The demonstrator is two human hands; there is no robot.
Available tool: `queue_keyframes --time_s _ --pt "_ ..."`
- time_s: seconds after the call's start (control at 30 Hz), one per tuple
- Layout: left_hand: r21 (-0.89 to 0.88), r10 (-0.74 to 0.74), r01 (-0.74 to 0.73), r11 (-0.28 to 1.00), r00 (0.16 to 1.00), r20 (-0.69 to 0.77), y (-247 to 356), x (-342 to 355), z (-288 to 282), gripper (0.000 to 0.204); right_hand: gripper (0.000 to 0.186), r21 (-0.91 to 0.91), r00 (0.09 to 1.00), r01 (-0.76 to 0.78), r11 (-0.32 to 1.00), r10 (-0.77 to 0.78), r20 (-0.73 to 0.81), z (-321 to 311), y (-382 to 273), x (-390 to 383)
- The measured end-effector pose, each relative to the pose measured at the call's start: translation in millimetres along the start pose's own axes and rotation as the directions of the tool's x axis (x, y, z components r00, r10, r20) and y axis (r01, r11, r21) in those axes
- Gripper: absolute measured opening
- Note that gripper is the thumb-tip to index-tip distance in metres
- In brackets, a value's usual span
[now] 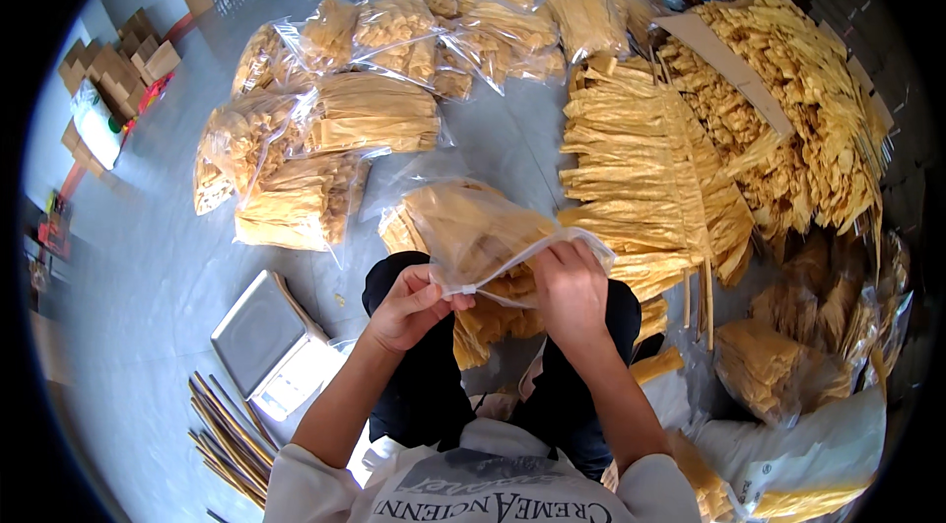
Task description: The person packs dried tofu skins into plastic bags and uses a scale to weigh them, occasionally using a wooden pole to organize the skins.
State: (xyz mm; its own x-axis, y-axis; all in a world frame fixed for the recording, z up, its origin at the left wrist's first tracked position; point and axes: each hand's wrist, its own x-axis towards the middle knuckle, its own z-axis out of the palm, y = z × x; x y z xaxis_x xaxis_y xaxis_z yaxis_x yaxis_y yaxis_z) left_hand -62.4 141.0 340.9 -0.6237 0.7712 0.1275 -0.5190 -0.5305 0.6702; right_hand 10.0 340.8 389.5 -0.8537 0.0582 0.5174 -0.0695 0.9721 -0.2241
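The left grip [409, 307] pinches one end of a clear bag's rim [501, 278], and the right grip [574, 288] holds the other — the bag sits just before the knees, crinkled yellow sheets [424, 209] showing through. Filled bags [374, 114] lie beyond on the grey floor [158, 286]; a scale [258, 326] stands left.

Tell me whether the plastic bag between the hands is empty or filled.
Filled, at least partly: the clear bag shows golden sheets inside. Exactly how full, I cannot tell.

Clear plastic bag [481, 235], wrinkled, mouth parted
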Motion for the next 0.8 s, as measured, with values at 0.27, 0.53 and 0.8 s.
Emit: queue_keyframes --time_s 0.27,0.53,0.8 --pt "-0.013 0.002 -0.001 1.0 0.999 0.04 0.6 0.5 0.8 0.023 0.012 -0.086 0.995 -0.05 0.995 0.057 0.08 -6.6 7.3 -5.6" --pt "-0.007 -0.042 0.042 0.999 0.998 0.053 -1.0 -0.2 1.6 0.026 0.016 0.221 0.966 0.094 0.971 -0.143 0.216 -16.5 -8.1 -1.7" --pt "0.042 -0.081 0.08 0.996 0.996 0.033 -3.8 0.9 -1.3 0.029 0.021 0.021 0.993 0.07 0.997 -0.071 0.097 30.8 -3.0 0.8"
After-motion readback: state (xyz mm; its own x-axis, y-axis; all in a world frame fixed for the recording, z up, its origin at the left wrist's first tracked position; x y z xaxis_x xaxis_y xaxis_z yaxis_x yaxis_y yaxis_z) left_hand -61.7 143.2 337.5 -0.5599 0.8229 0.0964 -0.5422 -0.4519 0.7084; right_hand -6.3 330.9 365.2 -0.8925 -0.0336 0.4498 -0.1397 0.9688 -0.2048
